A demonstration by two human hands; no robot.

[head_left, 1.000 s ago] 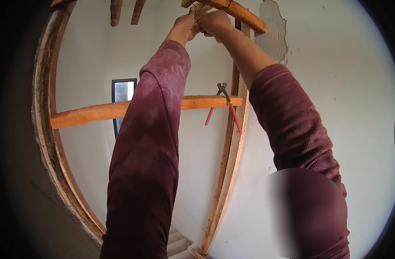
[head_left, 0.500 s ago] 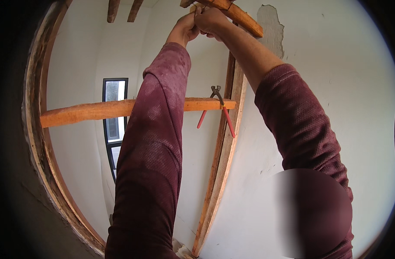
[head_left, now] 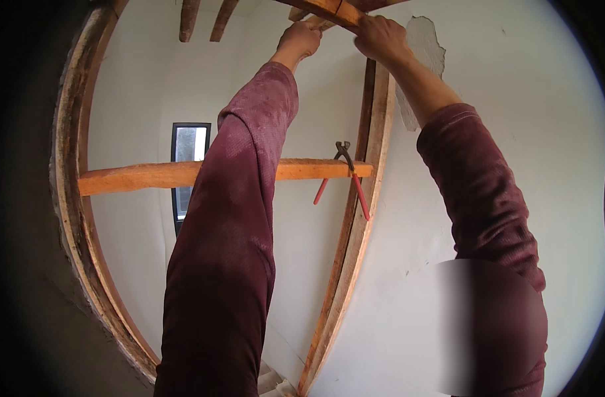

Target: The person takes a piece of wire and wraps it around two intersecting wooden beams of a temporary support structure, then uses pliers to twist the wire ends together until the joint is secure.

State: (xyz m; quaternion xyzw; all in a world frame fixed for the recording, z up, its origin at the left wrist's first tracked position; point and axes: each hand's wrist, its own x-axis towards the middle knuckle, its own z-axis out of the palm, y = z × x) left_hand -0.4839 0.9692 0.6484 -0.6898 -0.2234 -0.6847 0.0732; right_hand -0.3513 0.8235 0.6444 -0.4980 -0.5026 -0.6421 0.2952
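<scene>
Both my arms reach up in dark red sleeves. My right hand [head_left: 383,40] is closed around the right end of an orange wooden beam [head_left: 335,10] at the top of the view. To its left and a little lower, my left hand [head_left: 300,44] is curled closed beside a paler piece of wood [head_left: 321,24] under the beam. What its fingers hold, if anything, is hidden. Below the hands, red-handled pincers [head_left: 345,159] hang astride a wooden crossbar [head_left: 302,169], jaws up and handles apart.
The crossbar spans a wooden frame, between its left post [head_left: 74,132] and right post [head_left: 355,264]. Behind stands a white wall with a narrow black-framed window [head_left: 190,142]. Two timber ends [head_left: 188,23] jut in above. A bare plaster patch [head_left: 427,46] marks the right wall.
My hands were together below the beam and have parted. The right hand has moved right and onto the beam's end. The whole view has shifted slightly; the pincers still hang on the crossbar.
</scene>
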